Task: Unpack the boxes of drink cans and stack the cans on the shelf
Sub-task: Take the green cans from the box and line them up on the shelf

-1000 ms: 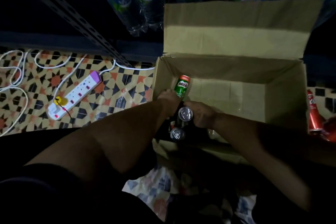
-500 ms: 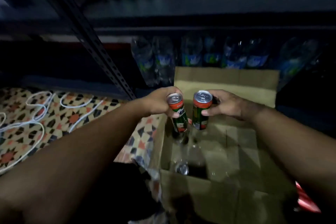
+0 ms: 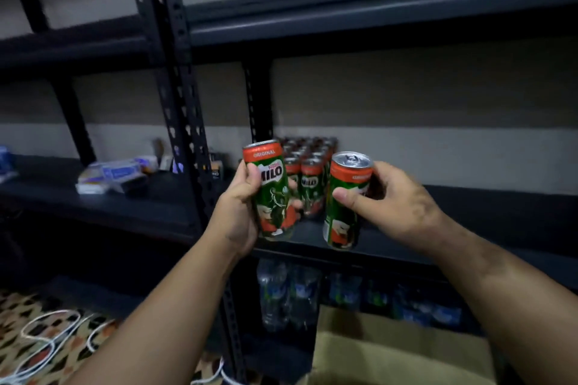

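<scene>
Two held cans (image 3: 271, 194) (image 3: 345, 200), one cardboard box (image 3: 397, 353), two hands (image 3: 237, 212) (image 3: 397, 206).

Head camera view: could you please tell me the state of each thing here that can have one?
Left hand: grips a green and red Milo can, upright, held in the air.
Right hand: pinches a second green Milo can, tilted slightly, lid sealed.
Block of Milo cans on the black metal shelf: standing upright in rows.
Brown cardboard box: open, below the shelf.

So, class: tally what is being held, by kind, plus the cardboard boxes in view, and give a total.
Hands: 2
Held cans: 2
Boxes: 1
Total: 5
</scene>
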